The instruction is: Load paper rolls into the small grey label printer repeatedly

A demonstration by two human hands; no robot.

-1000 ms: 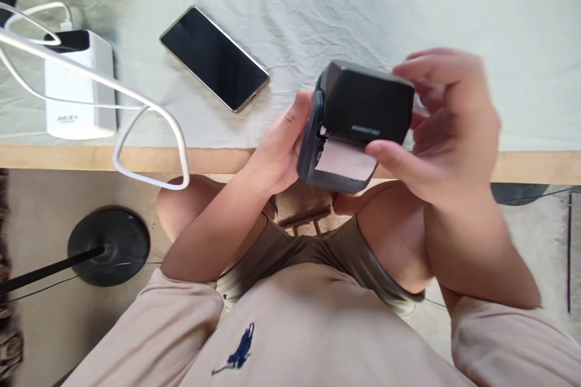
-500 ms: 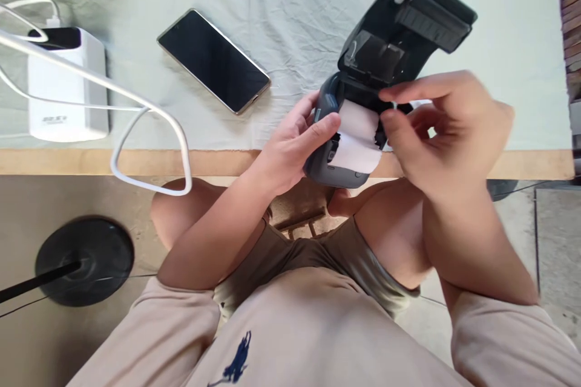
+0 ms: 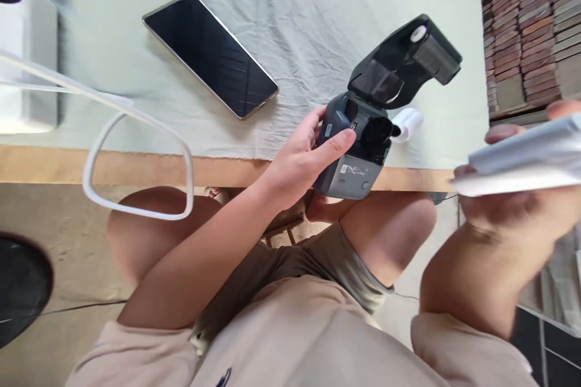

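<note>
My left hand (image 3: 299, 160) grips the side of a small dark grey label printer (image 3: 329, 178), its thumb over the rim. The printer's lid (image 3: 390, 63) stands swung up, and the dark bay inside shows no paper. Just right of the printer, on the cloth, lies a small white paper roll (image 3: 411, 121) with a dark core end. Far to the right, my right hand (image 3: 512, 211) is closed on a flat white and pale-blue object (image 3: 526, 151), blurred by motion and cut by the frame edge.
A smartphone (image 3: 211, 57), dark screen up, lies left of the printer on the pale cloth (image 3: 308, 6). A white power bank (image 3: 27, 72) and a looped white cable (image 3: 184, 163) are at the left. Stacked reddish slabs (image 3: 531, 24) stand beyond the table's right side.
My right hand has left the printer and moved far right, now holding the flat object. The white paper is out of the printer's bay. The view has shifted right.
</note>
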